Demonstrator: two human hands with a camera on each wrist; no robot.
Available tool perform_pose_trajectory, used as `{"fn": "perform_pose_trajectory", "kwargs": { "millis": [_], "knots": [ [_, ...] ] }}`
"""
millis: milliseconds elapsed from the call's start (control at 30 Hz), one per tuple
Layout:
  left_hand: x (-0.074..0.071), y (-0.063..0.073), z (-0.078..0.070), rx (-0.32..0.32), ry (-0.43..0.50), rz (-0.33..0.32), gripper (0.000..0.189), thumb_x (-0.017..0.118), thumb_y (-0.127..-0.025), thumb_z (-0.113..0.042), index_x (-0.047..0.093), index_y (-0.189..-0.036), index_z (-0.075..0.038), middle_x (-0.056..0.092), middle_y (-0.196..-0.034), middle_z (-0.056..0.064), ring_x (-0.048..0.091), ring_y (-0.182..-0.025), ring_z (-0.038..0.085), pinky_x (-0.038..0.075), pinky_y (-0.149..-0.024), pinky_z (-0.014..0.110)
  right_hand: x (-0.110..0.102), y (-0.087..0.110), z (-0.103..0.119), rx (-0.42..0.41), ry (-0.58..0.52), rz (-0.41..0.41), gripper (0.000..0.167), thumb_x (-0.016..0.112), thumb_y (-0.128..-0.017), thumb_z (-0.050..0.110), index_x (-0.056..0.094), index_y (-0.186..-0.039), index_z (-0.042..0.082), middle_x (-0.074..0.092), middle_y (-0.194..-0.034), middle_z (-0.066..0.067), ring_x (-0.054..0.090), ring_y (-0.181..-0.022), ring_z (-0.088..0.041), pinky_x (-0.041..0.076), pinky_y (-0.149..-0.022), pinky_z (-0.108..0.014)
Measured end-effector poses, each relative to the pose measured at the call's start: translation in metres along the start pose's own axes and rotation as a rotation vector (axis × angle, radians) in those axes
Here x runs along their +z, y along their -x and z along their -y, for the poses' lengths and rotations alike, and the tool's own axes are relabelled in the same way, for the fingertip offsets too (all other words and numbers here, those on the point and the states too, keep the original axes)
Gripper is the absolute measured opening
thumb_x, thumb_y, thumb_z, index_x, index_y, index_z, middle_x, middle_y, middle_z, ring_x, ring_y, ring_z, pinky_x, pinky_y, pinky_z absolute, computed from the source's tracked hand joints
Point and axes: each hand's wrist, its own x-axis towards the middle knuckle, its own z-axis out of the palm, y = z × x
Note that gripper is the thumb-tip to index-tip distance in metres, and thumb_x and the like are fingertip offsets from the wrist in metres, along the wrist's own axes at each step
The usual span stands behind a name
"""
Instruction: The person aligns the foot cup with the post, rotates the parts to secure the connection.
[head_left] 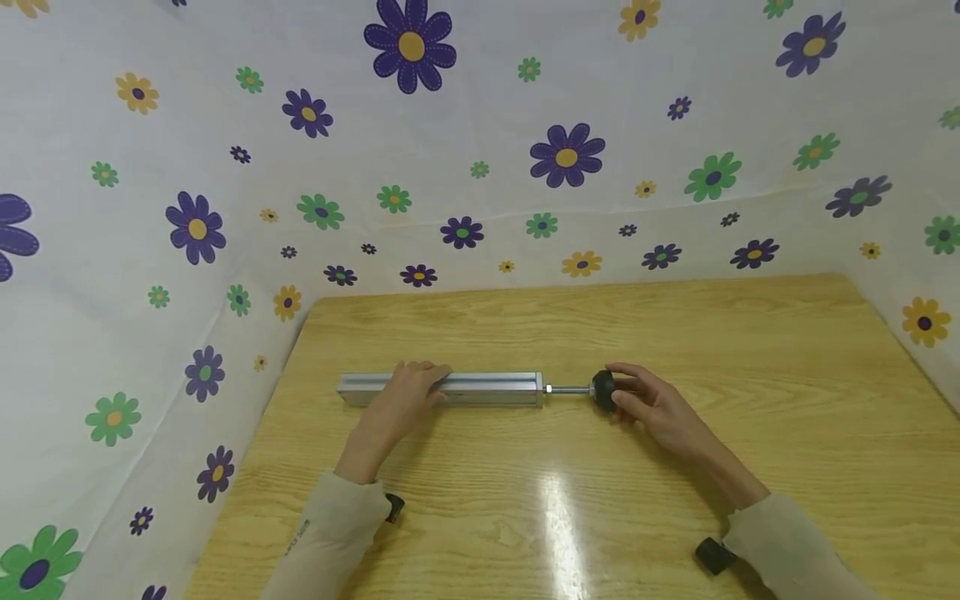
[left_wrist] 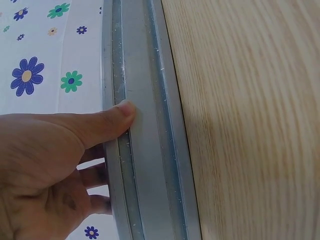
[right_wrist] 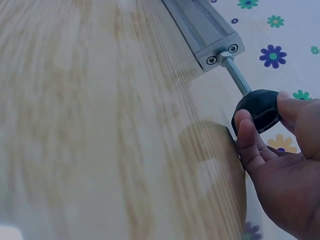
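Note:
A long grey aluminium profile [head_left: 491, 390] lies crosswise on the wooden table. My left hand [head_left: 402, 398] grips it left of its middle; in the left wrist view the thumb [left_wrist: 122, 112] presses on its grooved face and the other fingers go behind it. From the end plate [right_wrist: 218, 52], which has two screws, a threaded rod [head_left: 570, 390] with a hex nut [right_wrist: 225, 56] sticks out to the right. At the rod's tip is a black levelling foot [head_left: 603, 390]. My right hand [head_left: 663, 410] pinches this foot between thumb and fingers, its base partly covered by them.
The wood-grain tabletop [head_left: 465, 517] extends around the profile. A white flower-printed sheet [head_left: 480, 125] rises behind the table and on both sides. Dark pieces [head_left: 714, 556] show at the sleeve cuffs.

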Motion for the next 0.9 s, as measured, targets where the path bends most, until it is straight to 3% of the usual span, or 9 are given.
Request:
{"fn": "perform_pose_trajectory", "kwargs": {
  "millis": [167, 400, 433, 533, 667, 900],
  "knots": [
    [0.0001, -0.0006, -0.0005, 0.005, 0.016, -0.017, 0.042, 0.075, -0.094, -0.010, 0.066, -0.134, 0.001, 0.067, -0.128, 0.022, 0.061, -0.123, 0.042, 0.032, -0.114, 0.070, 0.0005, 0.0005, 0.0037, 0.027, 0.028, 0.004, 0.053, 0.058, -0.106, 0.004, 0.038, -0.153, -0.007, 0.053, -0.139, -0.035, 0.067, -0.083, -0.024, 0.059, -0.072, -0.028],
    [-0.0011, -0.0013, -0.0017, -0.019, 0.011, 0.003, 0.043, 0.074, -0.095, -0.012, 0.064, -0.136, 0.000, 0.066, -0.132, 0.022, 0.059, -0.126, 0.043, 0.030, -0.116, 0.068, -0.0023, 0.0024, 0.0058, 0.086, 0.090, 0.040, 0.061, 0.064, -0.102, 0.002, 0.036, -0.157, -0.001, 0.068, -0.092, -0.018, 0.063, -0.080, -0.020, 0.050, -0.075, -0.023],
    [-0.0015, -0.0013, -0.0017, -0.021, 0.010, 0.004, 0.044, 0.074, -0.095, -0.012, 0.064, -0.136, 0.000, 0.065, -0.133, 0.022, 0.059, -0.127, 0.043, 0.030, -0.116, 0.068, -0.0025, 0.0022, 0.0059, 0.085, 0.096, 0.040, 0.061, 0.063, -0.103, 0.003, 0.036, -0.157, -0.001, 0.068, -0.094, -0.018, 0.063, -0.081, -0.020, 0.050, -0.075, -0.023],
    [-0.0014, -0.0016, -0.0006, -0.017, 0.013, -0.002, 0.043, 0.074, -0.095, -0.012, 0.065, -0.136, -0.001, 0.065, -0.133, 0.021, 0.058, -0.127, 0.042, 0.030, -0.117, 0.067, -0.0031, 0.0020, 0.0051, 0.079, 0.134, 0.026, 0.059, 0.063, -0.104, 0.007, 0.039, -0.157, 0.001, 0.067, -0.120, -0.023, 0.067, -0.090, -0.018, 0.051, -0.080, -0.021],
    [0.0007, -0.0007, 0.0015, -0.011, 0.013, 0.004, 0.041, 0.073, -0.096, -0.011, 0.065, -0.135, -0.002, 0.066, -0.132, 0.021, 0.059, -0.126, 0.043, 0.029, -0.117, 0.068, -0.0026, 0.0029, 0.0034, 0.073, 0.134, 0.015, 0.057, 0.062, -0.105, 0.009, 0.040, -0.156, -0.002, 0.046, -0.152, -0.027, 0.069, -0.106, -0.018, 0.054, -0.084, -0.020],
    [0.0022, 0.0007, 0.0013, -0.009, 0.016, -0.015, 0.041, 0.074, -0.095, -0.011, 0.066, -0.135, -0.002, 0.066, -0.132, 0.020, 0.060, -0.126, 0.042, 0.030, -0.117, 0.068, 0.0001, 0.0014, 0.0020, 0.024, 0.030, 0.001, 0.047, 0.055, -0.108, 0.005, 0.041, -0.151, -0.008, 0.051, -0.139, -0.040, 0.072, -0.088, -0.025, 0.061, -0.075, -0.028]
  ]
}}
